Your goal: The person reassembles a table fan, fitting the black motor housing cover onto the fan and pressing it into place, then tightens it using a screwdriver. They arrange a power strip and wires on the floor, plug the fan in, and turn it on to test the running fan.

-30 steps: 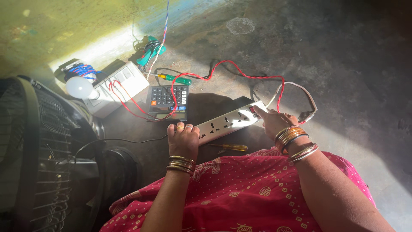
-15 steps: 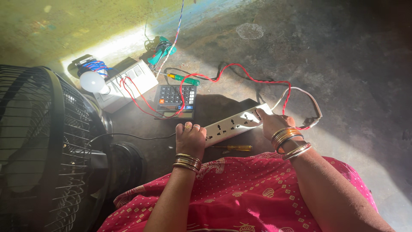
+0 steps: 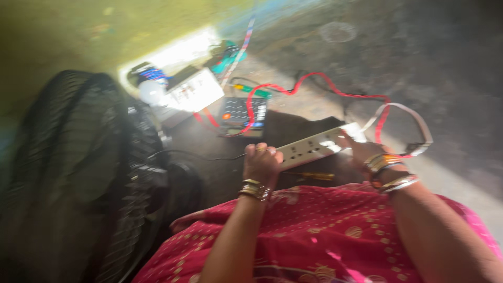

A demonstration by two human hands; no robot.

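I hold a long white power strip [image 3: 314, 147] level above the floor, over my red patterned lap. My left hand [image 3: 261, 163] grips its near left end, fingers curled around it. Its far right end is in my right hand [image 3: 360, 151], where a white flat cord [image 3: 414, 118] loops away. Both wrists wear gold bangles. The picture is blurred by motion.
A black table fan [image 3: 89, 173] stands at the left. Ahead on the floor lie a multimeter [image 3: 242, 115] with red leads [image 3: 314, 84], a white box [image 3: 194, 91], a white bulb [image 3: 152, 91], a green tool [image 3: 251, 90] and a yellow screwdriver [image 3: 309, 176].
The view has swung, so the fan fills more of the left side. Both hands keep hold of the power strip, which sits slightly lower and more central.
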